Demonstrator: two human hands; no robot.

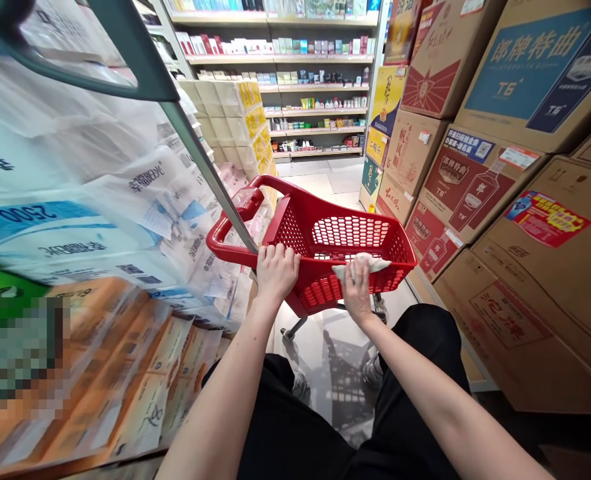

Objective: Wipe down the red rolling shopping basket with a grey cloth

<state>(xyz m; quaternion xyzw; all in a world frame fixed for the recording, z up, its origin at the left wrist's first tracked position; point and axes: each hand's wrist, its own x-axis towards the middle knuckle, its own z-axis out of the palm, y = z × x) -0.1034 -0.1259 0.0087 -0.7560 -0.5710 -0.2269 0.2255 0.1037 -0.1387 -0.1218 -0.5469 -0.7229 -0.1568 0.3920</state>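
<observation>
A red plastic shopping basket cart [320,290] stands on wheels in front of my knees, with a grey metal pole rising to a dark handle [158,73] at upper left. My left hand [278,270] grips the near rim of the basket close to the pole, fingers curled over the edge. My right hand [358,293] presses a whitish cloth [375,265] onto the near rim towards the right end. Part of the cloth lies under my fingers and part spreads along the rim. Through the holes the basket's inside looks bare where visible.
Stacked cardboard cartons [525,267] rise close on the right. Plastic-wrapped tissue packs [75,200] and orange packages [125,360] crowd the left. Beyond the cart, a pale floor [332,177] leads to shelves [320,60] of small boxed goods.
</observation>
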